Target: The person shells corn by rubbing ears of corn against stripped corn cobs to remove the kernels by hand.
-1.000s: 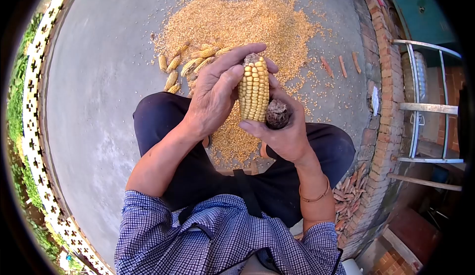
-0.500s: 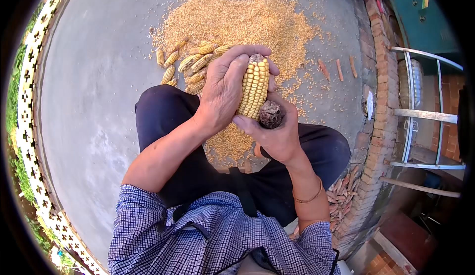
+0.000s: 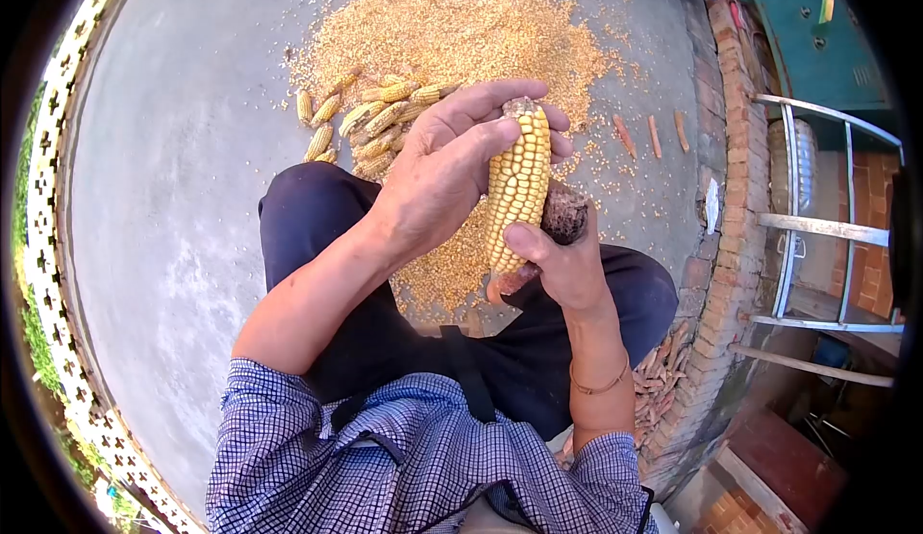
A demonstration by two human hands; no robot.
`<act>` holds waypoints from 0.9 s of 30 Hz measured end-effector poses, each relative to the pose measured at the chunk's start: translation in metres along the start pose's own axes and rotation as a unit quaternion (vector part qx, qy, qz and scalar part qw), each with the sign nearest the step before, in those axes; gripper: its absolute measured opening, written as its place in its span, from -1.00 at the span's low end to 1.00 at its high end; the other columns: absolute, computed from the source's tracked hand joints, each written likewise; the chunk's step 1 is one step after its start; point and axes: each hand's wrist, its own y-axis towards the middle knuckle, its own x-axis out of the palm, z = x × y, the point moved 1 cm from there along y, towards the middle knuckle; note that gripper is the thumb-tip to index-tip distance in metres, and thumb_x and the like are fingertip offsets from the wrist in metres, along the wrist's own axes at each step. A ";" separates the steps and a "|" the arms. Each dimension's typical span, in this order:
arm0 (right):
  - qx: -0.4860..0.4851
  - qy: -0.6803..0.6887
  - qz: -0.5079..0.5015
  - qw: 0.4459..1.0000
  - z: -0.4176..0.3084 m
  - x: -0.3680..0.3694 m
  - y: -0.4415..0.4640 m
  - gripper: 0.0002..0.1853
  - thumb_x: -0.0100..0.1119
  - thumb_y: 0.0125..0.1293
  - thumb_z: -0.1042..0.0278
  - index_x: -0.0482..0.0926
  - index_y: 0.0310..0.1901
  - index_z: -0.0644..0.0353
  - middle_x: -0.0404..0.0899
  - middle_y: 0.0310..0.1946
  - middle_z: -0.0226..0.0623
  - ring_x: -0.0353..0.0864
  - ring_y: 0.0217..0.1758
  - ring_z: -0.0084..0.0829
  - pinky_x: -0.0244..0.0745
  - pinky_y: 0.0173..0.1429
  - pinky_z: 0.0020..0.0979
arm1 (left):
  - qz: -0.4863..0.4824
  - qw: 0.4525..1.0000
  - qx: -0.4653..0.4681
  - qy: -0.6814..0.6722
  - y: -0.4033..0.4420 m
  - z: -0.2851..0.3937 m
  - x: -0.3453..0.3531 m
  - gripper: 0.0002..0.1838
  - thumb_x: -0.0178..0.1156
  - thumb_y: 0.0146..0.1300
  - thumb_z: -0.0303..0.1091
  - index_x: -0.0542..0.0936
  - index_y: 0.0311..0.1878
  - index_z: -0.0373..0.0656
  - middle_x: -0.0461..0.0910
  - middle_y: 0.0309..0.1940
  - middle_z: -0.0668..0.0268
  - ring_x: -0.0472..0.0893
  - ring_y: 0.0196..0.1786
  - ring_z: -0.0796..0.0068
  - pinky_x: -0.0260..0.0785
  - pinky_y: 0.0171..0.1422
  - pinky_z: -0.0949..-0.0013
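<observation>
Your two hands were close together on the same plump yellow ear of corn (image 3: 519, 183), which was held out over your crossed legs, its blunt brown end pointing away from you. Your left hand (image 3: 437, 173) wrapped the far end, thumb on the kernels and fingers behind. Your right hand (image 3: 569, 260) pressed its thumb on the near end and also gripped a dark brown, rough cylindrical cob (image 3: 564, 215) beside the ear.

Ahead, a broad heap of loose golden kernels (image 3: 461, 34) lay straight on the grey concrete floor (image 3: 173, 149), with a cluster of unshelled yellow ears (image 3: 385, 116) at its near left edge. Off to your right, a clear ribbed plastic container (image 3: 800, 169) stood behind a silver metal frame (image 3: 827, 228); what it held could not be made out. Beyond it was a teal cabinet (image 3: 812, 58), its inside hidden.
</observation>
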 end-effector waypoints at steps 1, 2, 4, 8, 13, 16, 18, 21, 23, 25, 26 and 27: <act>0.000 -0.007 -0.001 1.000 0.000 0.000 0.001 -0.64 0.44 0.15 0.36 0.57 -0.08 0.35 0.56 -0.53 -0.48 0.40 -0.70 -0.75 0.31 -0.65 -0.67 | -0.002 1.000 0.001 -0.009 0.000 -0.001 -0.001 -0.53 -0.07 0.45 -0.34 0.33 0.31 -0.46 0.52 0.07 -0.08 0.62 0.08 0.17 0.58 0.16 0.20; 0.000 -0.016 -0.002 1.000 0.000 0.000 0.001 -0.64 0.44 0.15 0.38 0.57 -0.07 0.35 0.57 -0.50 -0.46 0.43 -0.66 -0.75 0.34 -0.60 -0.68 | -0.004 1.000 0.002 -0.017 0.000 -0.001 -0.002 -0.53 -0.06 0.44 -0.35 0.32 0.31 -0.46 0.52 0.07 -0.08 0.62 0.08 0.19 0.58 0.15 0.21; -0.012 -0.020 0.001 1.000 0.000 0.001 0.002 -0.63 0.45 0.14 0.40 0.57 -0.06 0.36 0.60 -0.42 -0.43 0.50 -0.54 -0.75 0.43 -0.47 -0.67 | -0.003 1.000 0.006 -0.016 0.000 -0.003 -0.003 -0.53 -0.07 0.46 -0.34 0.33 0.32 -0.45 0.53 0.05 -0.06 0.63 0.04 0.23 0.58 0.15 0.24; -0.017 -0.049 0.005 0.999 -0.001 0.006 0.001 -0.62 0.45 0.13 0.47 0.58 -0.03 0.36 0.65 -0.24 -0.38 0.58 -0.23 -0.70 0.53 -0.13 -0.60 | 0.012 0.997 0.031 0.073 -0.003 -0.006 -0.002 -0.55 -0.15 0.50 -0.33 0.34 0.33 -0.42 0.56 -0.01 -0.01 0.64 -0.02 0.31 0.56 0.14 0.29; -0.075 -0.096 0.008 0.993 0.003 0.010 0.004 -0.64 0.46 0.11 0.49 0.58 -0.06 0.33 0.67 -0.20 -0.36 0.60 -0.13 -0.65 0.54 -0.02 -0.54 | 0.047 0.988 0.067 0.130 -0.005 -0.010 0.003 -0.57 -0.25 0.52 -0.38 0.37 0.29 -0.42 0.57 -0.05 0.01 0.64 -0.04 0.33 0.56 0.13 0.30; -0.124 -0.146 0.028 0.981 0.007 0.011 0.005 -0.65 0.47 0.09 0.50 0.58 -0.09 0.32 0.67 -0.22 -0.33 0.61 -0.14 -0.65 0.55 -0.04 -0.53 | 0.060 0.985 0.083 0.137 -0.004 -0.012 0.003 -0.59 -0.28 0.52 -0.40 0.38 0.25 -0.42 0.58 -0.06 0.00 0.64 -0.06 0.33 0.56 0.11 0.30; -0.149 -0.182 0.035 0.971 0.008 0.009 0.005 -0.65 0.47 0.08 0.50 0.58 -0.10 0.31 0.67 -0.24 -0.32 0.61 -0.16 -0.64 0.55 -0.05 -0.52 | 0.067 0.986 0.090 0.127 -0.004 -0.016 0.002 -0.60 -0.29 0.52 -0.40 0.40 0.23 -0.42 0.58 -0.06 -0.01 0.64 -0.07 0.34 0.57 0.09 0.31; -0.172 -0.226 0.049 0.958 0.005 0.010 0.004 -0.64 0.48 0.07 0.50 0.58 -0.09 0.31 0.68 -0.26 -0.31 0.62 -0.18 -0.64 0.56 -0.08 -0.51 | 0.071 0.986 0.091 0.117 -0.001 -0.018 0.002 -0.61 -0.31 0.52 -0.40 0.40 0.20 -0.42 0.58 -0.07 -0.01 0.64 -0.09 0.35 0.57 0.07 0.31; -0.163 -0.224 0.042 0.960 0.003 0.009 0.003 -0.62 0.46 0.08 0.52 0.56 -0.06 0.36 0.66 -0.21 -0.30 0.60 -0.14 -0.61 0.53 0.00 -0.50 | 0.069 0.987 0.074 0.125 -0.001 -0.014 0.004 -0.61 -0.32 0.52 -0.40 0.41 0.19 -0.42 0.58 -0.08 -0.01 0.64 -0.10 0.35 0.57 0.07 0.31; -0.154 -0.210 0.039 0.965 0.003 0.010 0.003 -0.62 0.45 0.08 0.53 0.56 -0.06 0.38 0.65 -0.21 -0.31 0.58 -0.15 -0.61 0.51 -0.01 -0.51 | 0.058 0.993 0.055 0.090 -0.001 -0.012 0.002 -0.60 -0.32 0.53 -0.39 0.40 0.20 -0.42 0.58 -0.07 -0.02 0.64 -0.09 0.33 0.57 0.08 0.30; -0.150 -0.195 0.041 0.968 0.004 0.011 0.003 -0.63 0.45 0.09 0.53 0.56 -0.06 0.38 0.64 -0.23 -0.32 0.58 -0.19 -0.63 0.51 -0.06 -0.53 | 0.053 0.995 0.045 0.072 -0.001 -0.012 0.001 -0.60 -0.32 0.53 -0.39 0.40 0.20 -0.42 0.57 -0.06 -0.03 0.64 -0.08 0.32 0.57 0.08 0.29; -0.146 -0.181 0.043 0.972 0.004 0.012 0.003 -0.64 0.45 0.09 0.53 0.56 -0.07 0.38 0.64 -0.25 -0.34 0.58 -0.23 -0.65 0.52 -0.11 -0.55 | 0.052 0.997 0.034 0.052 -0.001 -0.012 0.000 -0.59 -0.31 0.53 -0.37 0.39 0.21 -0.42 0.57 -0.06 -0.03 0.64 -0.07 0.30 0.57 0.09 0.28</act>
